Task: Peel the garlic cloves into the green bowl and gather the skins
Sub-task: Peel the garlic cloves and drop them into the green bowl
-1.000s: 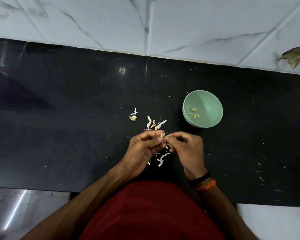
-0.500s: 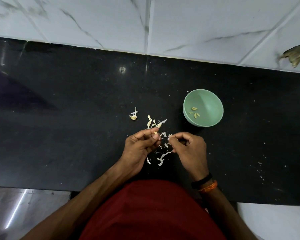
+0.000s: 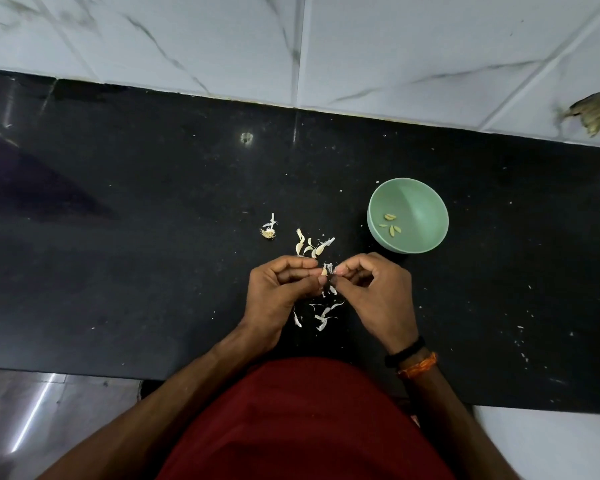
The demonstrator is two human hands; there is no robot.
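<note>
Again both hands (image 3: 326, 282) together on clove (image 3: 324, 271).

Black counter (image 3: 118, 271) below white marble-veined wall tiles (image 3: 413, 46).

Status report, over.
Left hand pinches garlic clove; right hand pulls its skin. Green bowl holds peeled cloves. Nothing in the way.
</note>
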